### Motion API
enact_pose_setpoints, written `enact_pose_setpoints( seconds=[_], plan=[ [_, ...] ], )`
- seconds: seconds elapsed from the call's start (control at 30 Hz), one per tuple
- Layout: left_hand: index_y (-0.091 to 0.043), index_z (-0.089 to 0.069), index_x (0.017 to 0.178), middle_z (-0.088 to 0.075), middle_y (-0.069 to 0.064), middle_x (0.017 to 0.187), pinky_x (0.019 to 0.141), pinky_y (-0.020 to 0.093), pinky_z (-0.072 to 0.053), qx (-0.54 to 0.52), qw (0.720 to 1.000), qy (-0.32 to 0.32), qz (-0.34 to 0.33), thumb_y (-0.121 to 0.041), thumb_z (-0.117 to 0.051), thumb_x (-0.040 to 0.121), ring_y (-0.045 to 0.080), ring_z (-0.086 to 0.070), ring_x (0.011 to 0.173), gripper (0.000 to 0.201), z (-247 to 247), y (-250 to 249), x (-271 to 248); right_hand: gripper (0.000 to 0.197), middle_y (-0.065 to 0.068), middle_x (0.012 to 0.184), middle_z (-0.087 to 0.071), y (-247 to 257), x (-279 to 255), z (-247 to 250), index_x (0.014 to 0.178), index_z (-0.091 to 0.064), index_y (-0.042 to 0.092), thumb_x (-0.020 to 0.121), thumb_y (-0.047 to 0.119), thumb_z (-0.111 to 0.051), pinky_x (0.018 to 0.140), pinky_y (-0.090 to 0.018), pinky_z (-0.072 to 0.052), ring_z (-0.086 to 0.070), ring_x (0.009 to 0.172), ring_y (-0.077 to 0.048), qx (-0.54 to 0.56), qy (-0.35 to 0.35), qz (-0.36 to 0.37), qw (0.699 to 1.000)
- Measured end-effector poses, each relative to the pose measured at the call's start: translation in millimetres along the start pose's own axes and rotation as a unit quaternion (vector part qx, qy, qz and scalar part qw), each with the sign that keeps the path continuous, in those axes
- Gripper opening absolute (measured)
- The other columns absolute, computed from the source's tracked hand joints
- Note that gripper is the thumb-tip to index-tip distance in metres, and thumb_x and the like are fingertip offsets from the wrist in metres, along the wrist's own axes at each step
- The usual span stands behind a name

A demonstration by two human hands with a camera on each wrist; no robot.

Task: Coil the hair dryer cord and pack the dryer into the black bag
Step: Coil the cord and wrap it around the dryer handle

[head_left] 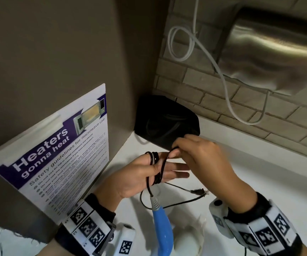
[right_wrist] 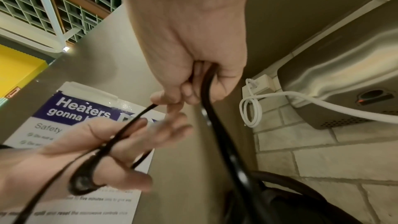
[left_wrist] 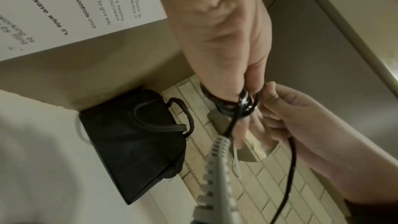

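The left hand (head_left: pixel 145 174) lies palm-up with its fingers out straight, and several turns of the black cord (head_left: pixel 156 169) run round them between thumb and little finger. The right hand (head_left: pixel 200 154) pinches the next stretch of cord just beyond the left fingertips, fingers curled on it, so the two hands work close together.

Nearest the person, the blue hair dryer (head_left: pixel 162 231) hangs or rests low at the near edge of the white counter (head_left: pixel 259 163); whether it bears on the surface cannot be told. Its ribbed grey strain relief (left_wrist: pixel 217 168) leads up into the coil. A slack loop and the plug end (head_left: pixel 198 191) lie on the counter below the hands.

The cord looks thin, limp and slick, likely to spring off straight fingers; keeping the thumb over the turns should hold them. The dryer looks light, rigid plastic, best taken by the handle, not dragged by its cord.

Farthest back, the black bag (head_left: pixel 167 121) sits in the counter's far left corner against the brick wall (head_left: pixel 241 100), handles up.
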State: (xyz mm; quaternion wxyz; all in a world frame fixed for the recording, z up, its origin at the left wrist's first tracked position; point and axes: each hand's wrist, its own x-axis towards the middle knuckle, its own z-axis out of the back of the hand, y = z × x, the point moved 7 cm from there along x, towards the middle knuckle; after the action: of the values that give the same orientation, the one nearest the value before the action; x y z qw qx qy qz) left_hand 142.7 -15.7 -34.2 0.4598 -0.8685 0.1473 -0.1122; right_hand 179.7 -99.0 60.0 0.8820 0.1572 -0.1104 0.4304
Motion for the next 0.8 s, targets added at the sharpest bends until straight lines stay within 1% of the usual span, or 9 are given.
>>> enact_pose_setpoints(
  seconds=[0.1,0.23,0.4,0.47,0.57,0.63,0.7,0.73,0.8],
  plan=[
    [0.002,-0.049,0.12,-0.06,0.027,0.125,0.109,0.046,-0.038,-0.026,0.998,0.055,0.007,-0.019,-0.038,0.096,0.045,-0.054,0.12,0.034,-9.9,-2.3,-5.0,0.035,0.005,0.075,-0.06,-6.2,6.2,-7.0,0.084,-0.062,0.023,0.084,0.043,-0.033,0.053,-0.039,-0.052,-0.06,0.065,-0.019,0.032,0.006,-0.002,0.999],
    [-0.005,-0.055,0.109,-0.062,0.025,0.122,0.104,0.041,-0.04,-0.019,0.993,0.116,0.017,-0.016,-0.034,0.098,0.043,-0.058,0.115,0.026,-24.2,-2.6,-9.9,0.031,0.015,0.071,-0.052,-16.6,10.7,-26.5,0.079,-0.053,0.032,0.086,0.054,-0.032,0.058,-0.038,-0.05,-0.055,0.069,-0.007,0.083,0.038,-0.022,0.996],
    [-0.006,-0.058,0.115,-0.068,0.019,0.114,0.1,0.045,-0.045,-0.015,0.991,0.129,0.041,-0.014,-0.037,0.098,0.03,-0.069,0.096,0.027,-38.4,0.9,-9.1,0.015,0.014,0.068,-0.054,-22.5,0.4,-66.3,0.073,-0.047,0.027,0.084,0.036,-0.048,0.065,-0.039,-0.052,-0.055,0.069,-0.001,0.156,0.129,-0.066,0.977],
    [-0.008,-0.063,0.11,-0.07,0.018,0.11,0.099,0.05,-0.044,-0.021,0.994,0.098,0.038,-0.012,-0.039,0.098,0.025,-0.072,0.084,0.027,-36.2,2.0,-6.6,0.004,0.019,0.07,-0.061,-24.2,-14.6,-80.1,0.074,-0.057,0.023,0.077,0.024,-0.059,0.071,-0.028,-0.053,-0.06,0.07,0.007,0.239,0.16,-0.101,0.952],
    [-0.01,-0.07,0.093,-0.072,0.021,0.09,0.076,0.04,-0.058,-0.049,0.997,0.041,0.039,-0.008,-0.039,0.093,0.009,-0.06,0.045,0.032,-31.3,3.3,-3.0,0.024,0.016,0.071,-0.061,-22.3,-24.0,-93.8,0.081,-0.058,0.021,0.091,0.001,-0.052,0.067,-0.011,-0.047,-0.058,0.064,0.012,0.369,0.22,-0.166,0.888],
    [-0.012,-0.073,0.082,-0.064,0.025,0.071,0.061,0.029,-0.057,-0.054,0.998,-0.014,0.038,-0.011,-0.041,0.088,0.001,-0.035,0.026,0.032,-23.9,4.0,-1.4,0.014,0.004,0.086,-0.067,-14.6,-21.1,-81.0,0.103,-0.06,0.009,0.094,0.009,-0.05,0.083,-0.017,-0.05,-0.062,0.083,0.002,0.443,0.219,-0.138,0.858],
    [-0.014,-0.074,0.08,-0.063,0.019,0.062,0.053,0.023,-0.055,-0.053,0.997,-0.036,0.04,-0.015,-0.042,0.088,0.002,-0.027,0.02,0.034,-17.9,4.9,-0.8,0.048,0.014,0.09,-0.07,-6.1,-19.9,-68.4,0.129,-0.05,0.006,0.092,0.036,-0.052,0.096,-0.03,-0.047,-0.062,0.096,-0.001,0.512,0.227,-0.108,0.821],
    [-0.014,-0.075,0.082,-0.065,0.014,0.057,0.052,0.022,-0.054,-0.054,0.997,-0.035,0.043,-0.017,-0.042,0.089,0.002,-0.028,0.019,0.034,-16.5,5.1,-0.7,0.053,0.016,0.091,-0.07,-7.3,-21.4,-66.5,0.134,-0.046,0.005,0.093,0.039,-0.049,0.097,-0.031,-0.045,-0.061,0.099,-0.002,0.551,0.231,-0.111,0.794],
    [-0.014,-0.076,0.085,-0.068,0.002,0.055,0.052,0.021,-0.054,-0.047,0.997,-0.025,0.051,-0.024,-0.043,0.093,0.001,-0.029,0.019,0.035,-15.5,5.7,-1.5,0.042,0.012,0.098,-0.07,-8.9,-25.6,-63.2,0.137,-0.041,0.003,0.099,0.018,-0.038,0.1,-0.036,-0.042,-0.059,0.111,-0.014,0.58,0.236,-0.102,0.773]
  ],
)
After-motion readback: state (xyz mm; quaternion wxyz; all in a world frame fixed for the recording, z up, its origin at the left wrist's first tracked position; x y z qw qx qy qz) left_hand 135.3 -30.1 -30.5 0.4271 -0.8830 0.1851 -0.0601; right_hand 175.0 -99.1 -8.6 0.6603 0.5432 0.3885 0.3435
